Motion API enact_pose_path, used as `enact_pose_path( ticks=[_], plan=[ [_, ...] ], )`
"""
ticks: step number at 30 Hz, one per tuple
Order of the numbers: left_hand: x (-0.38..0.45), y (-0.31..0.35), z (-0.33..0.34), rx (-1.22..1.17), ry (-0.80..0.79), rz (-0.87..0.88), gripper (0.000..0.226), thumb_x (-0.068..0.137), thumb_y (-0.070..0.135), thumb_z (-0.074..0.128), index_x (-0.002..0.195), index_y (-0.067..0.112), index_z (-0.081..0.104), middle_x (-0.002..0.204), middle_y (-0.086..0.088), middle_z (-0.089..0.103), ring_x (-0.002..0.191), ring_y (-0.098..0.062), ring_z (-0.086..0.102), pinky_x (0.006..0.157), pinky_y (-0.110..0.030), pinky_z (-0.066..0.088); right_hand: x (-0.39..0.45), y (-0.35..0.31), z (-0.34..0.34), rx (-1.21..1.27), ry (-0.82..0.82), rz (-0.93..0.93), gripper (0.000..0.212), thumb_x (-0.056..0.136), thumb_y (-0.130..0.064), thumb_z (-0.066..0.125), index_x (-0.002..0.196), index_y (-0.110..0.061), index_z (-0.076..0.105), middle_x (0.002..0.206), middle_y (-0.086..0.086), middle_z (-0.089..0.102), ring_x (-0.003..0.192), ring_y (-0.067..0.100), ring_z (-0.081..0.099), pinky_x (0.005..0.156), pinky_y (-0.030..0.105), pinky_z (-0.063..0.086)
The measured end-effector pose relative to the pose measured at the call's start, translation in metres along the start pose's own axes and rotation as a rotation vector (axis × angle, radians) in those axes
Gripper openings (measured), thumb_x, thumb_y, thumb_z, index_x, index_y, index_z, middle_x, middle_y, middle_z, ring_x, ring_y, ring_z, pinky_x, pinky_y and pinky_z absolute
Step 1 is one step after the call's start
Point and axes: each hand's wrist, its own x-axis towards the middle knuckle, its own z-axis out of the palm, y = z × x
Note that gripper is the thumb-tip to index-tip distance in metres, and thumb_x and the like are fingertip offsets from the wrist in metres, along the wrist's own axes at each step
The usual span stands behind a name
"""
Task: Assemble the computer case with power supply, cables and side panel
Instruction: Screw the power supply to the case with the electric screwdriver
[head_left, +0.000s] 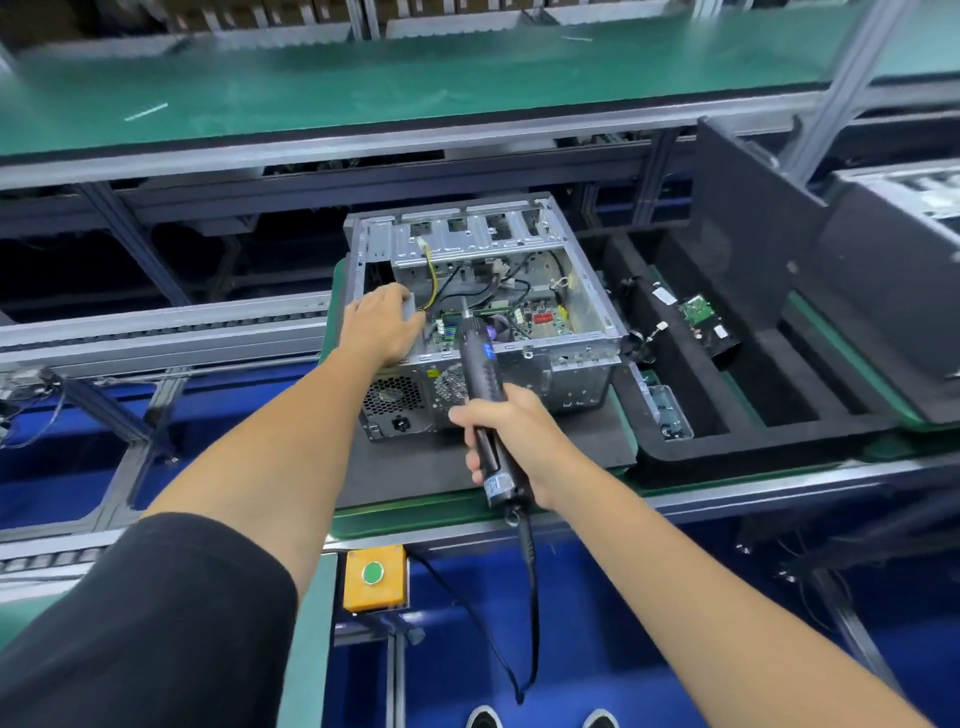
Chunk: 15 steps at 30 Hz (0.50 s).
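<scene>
Right grip (506, 441) (screwdriver (480, 374)) before case (582, 364)

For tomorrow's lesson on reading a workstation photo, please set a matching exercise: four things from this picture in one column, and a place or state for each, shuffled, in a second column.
Things
1. Electric screwdriver
2. Power supply
3. Green push button
4. Dark side panel

Places or states
A. In a yellow box below the bench edge
B. Standing upright to the right of the computer case
C. Gripped in the right hand
D. Under the left hand, in the case's near left corner

Pairs: 1-C, 2-D, 3-A, 4-B
</scene>
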Motion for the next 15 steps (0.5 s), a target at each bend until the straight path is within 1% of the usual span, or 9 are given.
enact_pose_path(
  ticks=[2, 3, 5, 6, 8, 10, 13, 15],
  plan=[
    [0.006, 0.008, -0.002, 0.034, -0.011, -0.050, 0.043, 0.096, 0.036, 0.047, 0.128, 0.008, 0.049, 0.132, -0.014, 0.053, 0.120, -0.034, 0.049, 0.101, -0.045, 0.035, 0.007, -0.016, -0.013, -0.043, 0.026, -0.028, 0.021, 0.085, -0.008, 0.070, 0.089, -0.007, 0.050, 0.065, 0.009, 0.049, 0.045, 0.021, 0.051, 0.044, 0.028, 0.045],
    [0.009, 0.014, -0.003, 0.051, -0.011, -0.071, 0.040, 0.094, 0.033, 0.049, 0.122, 0.005, 0.052, 0.127, -0.018, 0.054, 0.115, -0.037, 0.050, 0.097, -0.045, 0.039, 0.010, -0.021, -0.019, -0.051, 0.039, -0.036, 0.019, 0.086, -0.008, 0.070, 0.088, -0.007, 0.050, 0.065, 0.010, 0.049, 0.045, 0.021, 0.050, 0.044, 0.028, 0.045],
    [0.014, 0.032, -0.002, 0.009, 0.015, -0.068, 0.025, 0.091, 0.024, 0.052, 0.102, 0.002, 0.059, 0.115, -0.024, 0.059, 0.106, -0.042, 0.053, 0.087, -0.044, 0.044, 0.014, -0.030, -0.035, -0.054, 0.065, -0.045, 0.018, 0.087, -0.008, 0.069, 0.087, -0.006, 0.052, 0.065, 0.010, 0.048, 0.044, 0.021, 0.050, 0.044, 0.028, 0.045],
    [0.015, 0.045, -0.003, -0.044, 0.034, -0.045, 0.020, 0.089, 0.020, 0.053, 0.095, 0.003, 0.062, 0.111, -0.024, 0.061, 0.102, -0.042, 0.054, 0.083, -0.043, 0.044, 0.015, -0.034, -0.044, -0.049, 0.068, -0.051, 0.017, 0.088, -0.009, 0.070, 0.090, -0.006, 0.053, 0.065, 0.009, 0.049, 0.043, 0.021, 0.050, 0.044, 0.028, 0.045],
    [0.014, 0.079, -0.003, -0.165, 0.038, 0.059, 0.017, 0.089, 0.014, 0.053, 0.096, 0.004, 0.065, 0.109, -0.020, 0.064, 0.100, -0.038, 0.057, 0.082, -0.041, 0.044, 0.017, -0.042, -0.064, -0.023, 0.064, -0.075, 0.016, 0.088, -0.012, 0.070, 0.094, -0.004, 0.058, 0.063, 0.009, 0.049, 0.043, 0.020, 0.050, 0.043, 0.028, 0.045],
    [0.013, 0.119, 0.000, -0.246, 0.036, 0.204, 0.018, 0.089, 0.011, 0.053, 0.099, 0.004, 0.066, 0.108, -0.018, 0.064, 0.099, -0.034, 0.057, 0.083, -0.038, 0.044, 0.017, -0.049, -0.089, -0.011, 0.061, -0.114, 0.016, 0.089, -0.017, 0.072, 0.088, -0.007, 0.060, 0.061, 0.009, 0.050, 0.043, 0.021, 0.050, 0.043, 0.028, 0.045],
    [0.013, 0.181, 0.011, -0.249, 0.039, 0.380, 0.019, 0.085, 0.008, 0.049, 0.093, 0.004, 0.065, 0.098, -0.014, 0.064, 0.092, -0.031, 0.057, 0.073, -0.033, 0.040, 0.021, -0.060, -0.138, -0.004, 0.106, -0.165, 0.017, 0.088, -0.017, 0.072, 0.087, -0.007, 0.058, 0.058, 0.010, 0.051, 0.044, 0.023, 0.049, 0.043, 0.028, 0.044],
    [0.015, 0.225, 0.025, -0.220, 0.025, 0.481, 0.017, 0.083, 0.007, 0.049, 0.090, 0.000, 0.063, 0.095, -0.018, 0.062, 0.090, -0.032, 0.055, 0.071, -0.036, 0.039, 0.025, -0.066, -0.178, 0.024, 0.166, -0.176, 0.016, 0.089, -0.012, 0.069, 0.087, -0.006, 0.054, 0.058, 0.010, 0.050, 0.043, 0.023, 0.049, 0.042, 0.027, 0.044]
  ],
)
